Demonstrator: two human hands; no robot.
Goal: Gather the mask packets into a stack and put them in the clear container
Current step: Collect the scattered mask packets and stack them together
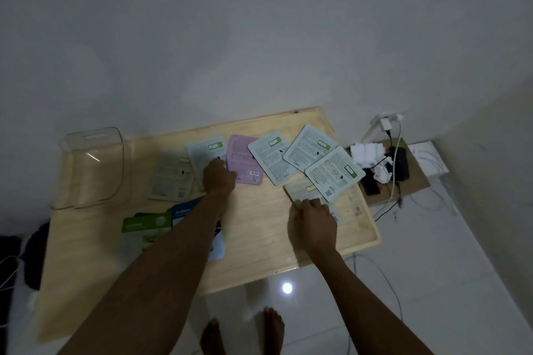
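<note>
Several mask packets lie spread face down across the far half of a pale wooden table (pixel 253 239). My left hand (pixel 218 179) rests on a pale blue packet (pixel 205 153), next to a pink packet (pixel 243 157). My right hand (pixel 313 220) presses its fingertips on a beige packet (pixel 302 192) that lies partly under a white packet (pixel 334 171). Two more white packets (pixel 271 157) (pixel 310 145) overlap behind. A tan packet (pixel 171 179) lies left. Green (pixel 144 223) and blue (pixel 183 210) packets sit under my left forearm. The clear container (pixel 92 164) stands at the far left.
A small cardboard stand (pixel 415 181) to the right of the table carries crumpled paper, a black device and cables running to a wall socket (pixel 386 121). Loose cables trail on the glossy floor. My bare feet (pixel 245 334) show below the table's front edge. Dark cloth lies at the left.
</note>
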